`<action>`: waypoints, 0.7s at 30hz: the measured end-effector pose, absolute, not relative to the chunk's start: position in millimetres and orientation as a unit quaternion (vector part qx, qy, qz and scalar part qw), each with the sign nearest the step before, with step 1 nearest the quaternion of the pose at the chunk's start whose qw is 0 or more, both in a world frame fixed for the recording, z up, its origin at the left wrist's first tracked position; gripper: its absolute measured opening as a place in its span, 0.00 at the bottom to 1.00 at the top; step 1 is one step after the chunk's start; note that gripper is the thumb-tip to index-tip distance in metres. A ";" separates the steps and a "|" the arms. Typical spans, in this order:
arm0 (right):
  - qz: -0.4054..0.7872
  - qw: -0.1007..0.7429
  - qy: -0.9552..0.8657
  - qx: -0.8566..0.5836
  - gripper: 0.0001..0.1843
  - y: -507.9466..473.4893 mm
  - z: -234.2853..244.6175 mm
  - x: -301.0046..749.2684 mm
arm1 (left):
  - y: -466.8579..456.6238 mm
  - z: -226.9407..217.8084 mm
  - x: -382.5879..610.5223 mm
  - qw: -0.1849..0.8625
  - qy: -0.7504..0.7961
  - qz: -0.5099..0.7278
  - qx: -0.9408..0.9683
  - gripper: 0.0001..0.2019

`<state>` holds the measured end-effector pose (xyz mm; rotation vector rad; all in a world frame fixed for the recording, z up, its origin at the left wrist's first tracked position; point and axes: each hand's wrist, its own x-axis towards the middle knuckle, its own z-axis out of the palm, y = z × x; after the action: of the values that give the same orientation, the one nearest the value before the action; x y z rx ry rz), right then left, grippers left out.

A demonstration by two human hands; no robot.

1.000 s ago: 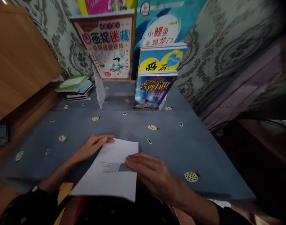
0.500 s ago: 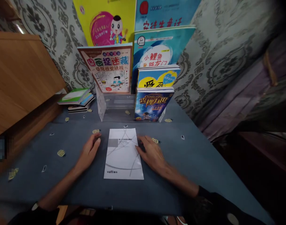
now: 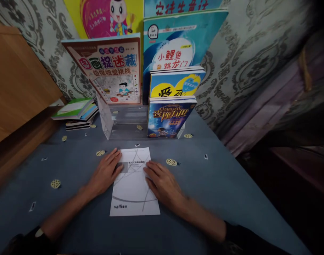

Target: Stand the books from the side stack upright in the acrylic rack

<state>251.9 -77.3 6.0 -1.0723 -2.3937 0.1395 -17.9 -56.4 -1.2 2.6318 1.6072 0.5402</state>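
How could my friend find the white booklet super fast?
Find the dark blue tablecloth, then the clear stand holding books. Nearer the person, the white booklet lies flat between the left hand and the right hand. Unlike those colourful covers, its front is mostly white, with thin grey curves and a short dark word near the bottom.

Dim, muted light over my hands (image 3: 164,182).
The white booklet (image 3: 134,193) between them is the brightest patch near me, its larger print readable; beyond my hands the book covers (image 3: 167,118) look fairly sharp, while well to the right everything sinks into near-black, my dark sleeves (image 3: 248,235) lose detail, and the outer edges stretch and smear.
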 end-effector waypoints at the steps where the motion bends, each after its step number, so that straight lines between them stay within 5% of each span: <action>1: 0.049 0.255 -0.882 -0.393 0.16 -77.3 5.8 251.9 | -54.1 -0.7 -15.6 0.002 0.508 0.168 0.845 0.25; 11: 0.050 0.229 -0.890 -0.392 0.16 -72.1 11.1 245.3 | -36.2 -1.4 17.7 0.013 0.445 0.183 0.877 0.23; 21: 0.072 0.177 -0.903 -0.386 0.28 -32.1 6.5 233.9 | -34.4 -5.3 17.9 0.002 0.443 0.188 0.876 0.22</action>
<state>233.9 -32.1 6.5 -1.0918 -2.5554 0.2029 17.9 -34.4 -5.3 2.7501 1.3915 0.5894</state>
